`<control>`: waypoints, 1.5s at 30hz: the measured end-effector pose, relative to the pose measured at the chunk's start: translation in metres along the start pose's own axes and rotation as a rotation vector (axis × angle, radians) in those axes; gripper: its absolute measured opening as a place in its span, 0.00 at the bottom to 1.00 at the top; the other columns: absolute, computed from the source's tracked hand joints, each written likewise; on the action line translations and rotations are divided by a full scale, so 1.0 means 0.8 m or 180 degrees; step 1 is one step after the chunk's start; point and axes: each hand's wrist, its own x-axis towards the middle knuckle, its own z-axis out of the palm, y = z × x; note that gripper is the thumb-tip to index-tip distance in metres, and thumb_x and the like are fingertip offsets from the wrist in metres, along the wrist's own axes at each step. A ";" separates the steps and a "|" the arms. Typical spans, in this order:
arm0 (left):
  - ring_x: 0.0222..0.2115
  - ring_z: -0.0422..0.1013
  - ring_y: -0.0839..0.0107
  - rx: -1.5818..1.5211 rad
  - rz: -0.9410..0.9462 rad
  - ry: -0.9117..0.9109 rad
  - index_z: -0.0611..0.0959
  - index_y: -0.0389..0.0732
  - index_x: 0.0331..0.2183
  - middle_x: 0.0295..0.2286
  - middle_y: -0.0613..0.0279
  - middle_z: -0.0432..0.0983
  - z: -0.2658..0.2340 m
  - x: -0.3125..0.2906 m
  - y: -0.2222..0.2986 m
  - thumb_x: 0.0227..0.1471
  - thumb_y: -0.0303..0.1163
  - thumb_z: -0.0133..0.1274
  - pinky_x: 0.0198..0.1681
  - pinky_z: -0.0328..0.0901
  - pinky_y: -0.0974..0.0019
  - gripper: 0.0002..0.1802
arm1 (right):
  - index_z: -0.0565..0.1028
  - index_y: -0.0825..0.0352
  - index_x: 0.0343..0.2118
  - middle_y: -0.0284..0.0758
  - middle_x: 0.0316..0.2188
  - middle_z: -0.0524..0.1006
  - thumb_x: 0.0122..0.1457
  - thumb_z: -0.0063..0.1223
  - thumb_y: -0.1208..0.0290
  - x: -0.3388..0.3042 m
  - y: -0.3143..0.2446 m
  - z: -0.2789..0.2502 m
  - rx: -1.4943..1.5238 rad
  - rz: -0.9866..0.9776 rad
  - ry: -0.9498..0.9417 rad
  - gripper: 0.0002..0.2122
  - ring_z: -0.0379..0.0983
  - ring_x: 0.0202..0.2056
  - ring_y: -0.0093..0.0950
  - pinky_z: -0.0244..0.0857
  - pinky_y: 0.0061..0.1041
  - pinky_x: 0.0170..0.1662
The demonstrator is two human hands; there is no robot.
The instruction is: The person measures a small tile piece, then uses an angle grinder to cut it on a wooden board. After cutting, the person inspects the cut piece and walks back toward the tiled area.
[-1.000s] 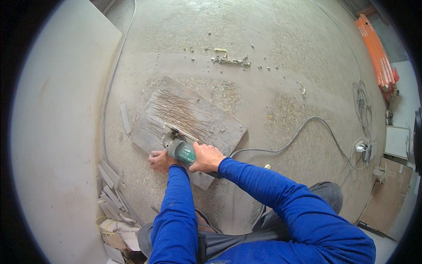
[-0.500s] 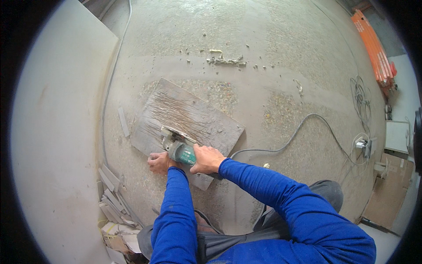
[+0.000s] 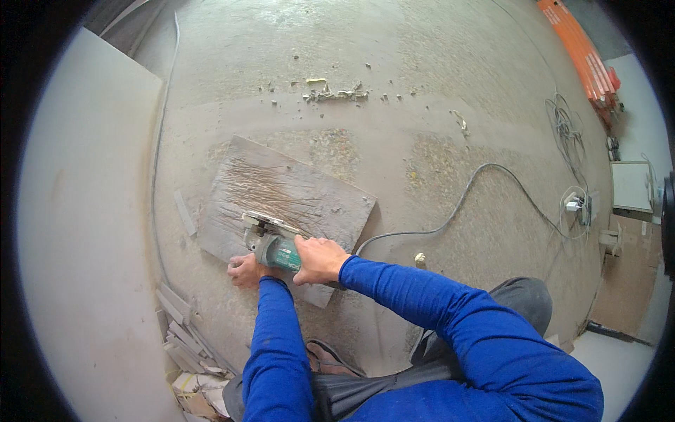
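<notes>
My right hand (image 3: 320, 260) is wrapped round the green and grey body of an angle grinder (image 3: 281, 253). Its disc and pale guard face away from me, over a grey slab (image 3: 344, 207) lying aslant on the floor. Dark scored lines cover much of the slab's face to the left of its middle. At the slab's near-left edge, beside the grinder's head, is my left hand (image 3: 245, 271). The fingers are curled in, and what they grip, if anything, is hidden. A grey power cord (image 3: 457, 211) runs right from near the grinder.
A pale panel (image 3: 91, 211) stands at the left, with a pile of cut strips (image 3: 184, 330) at its foot. Rubble (image 3: 336, 93) lies beyond the slab. Rightward are coiled cable (image 3: 566, 130), a socket with plugs (image 3: 576, 205), orange lengths (image 3: 580, 56) and cardboard (image 3: 622, 274).
The whole view has shifted a little, so the floor objects sit farther left. Both hands and the grinder keep nearly the same place on the slab.
</notes>
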 end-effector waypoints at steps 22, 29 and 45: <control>0.47 0.71 0.47 0.0025 -0.0016 -0.0369 0.80 0.43 0.45 0.43 0.45 0.74 -0.022 -0.001 0.009 0.65 0.48 0.42 0.50 0.66 0.45 0.21 | 0.69 0.76 0.44 0.58 0.38 0.80 0.41 0.70 0.57 0.005 0.003 0.003 0.0086 0.0067 -0.0091 0.33 0.79 0.44 0.52 0.73 0.43 0.49; 0.52 0.68 0.48 0.0046 -0.0182 -0.0607 0.79 0.47 0.49 0.48 0.46 0.71 -0.027 -0.002 0.011 0.65 0.52 0.40 0.52 0.65 0.45 0.23 | 0.70 0.76 0.44 0.57 0.38 0.80 0.41 0.71 0.56 -0.002 0.004 -0.001 0.0043 0.0084 -0.0118 0.33 0.79 0.44 0.51 0.73 0.42 0.49; 0.51 0.69 0.50 0.0107 -0.0242 -0.0739 0.77 0.44 0.50 0.47 0.49 0.71 -0.048 -0.008 0.025 0.67 0.50 0.38 0.51 0.67 0.46 0.23 | 0.68 0.75 0.44 0.57 0.38 0.79 0.42 0.69 0.56 -0.009 0.011 0.001 0.0086 0.0091 -0.0131 0.32 0.78 0.44 0.53 0.73 0.44 0.49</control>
